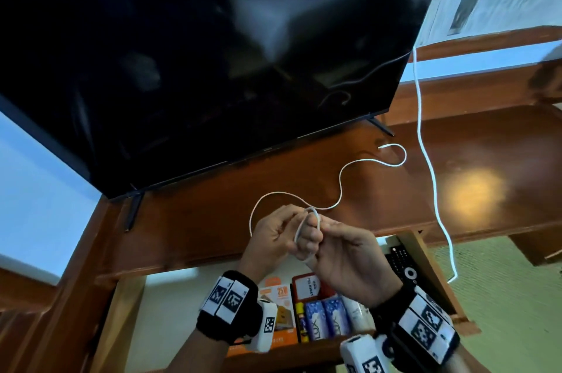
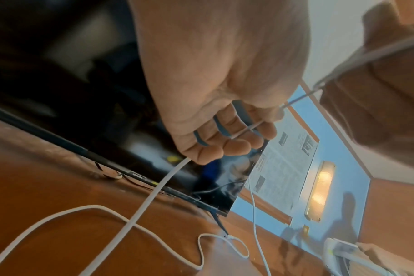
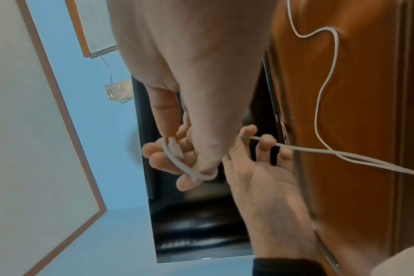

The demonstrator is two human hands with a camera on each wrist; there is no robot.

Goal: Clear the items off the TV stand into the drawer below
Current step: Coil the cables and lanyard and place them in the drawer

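Note:
A thin white cable [image 1: 340, 190] snakes across the brown TV stand top [image 1: 486, 144], its free end lying near the TV's right foot. Both hands hold its near part above the stand's front edge. My right hand [image 1: 340, 251] has the cable [image 3: 177, 163] looped around its fingers. My left hand [image 1: 273, 235] grips the strand just beside that loop, and the cable [image 2: 155, 194] runs out from under its curled fingers down to the stand. The drawer [image 1: 127, 305] below stands pulled open under my wrists.
A large black TV [image 1: 197, 53] fills the back of the stand. A second white cable [image 1: 424, 153] hangs from behind the TV's right edge down past the stand's front. The drawer holds an orange box [image 1: 281, 293], soap packets [image 1: 325, 318] and a black remote [image 1: 401, 263].

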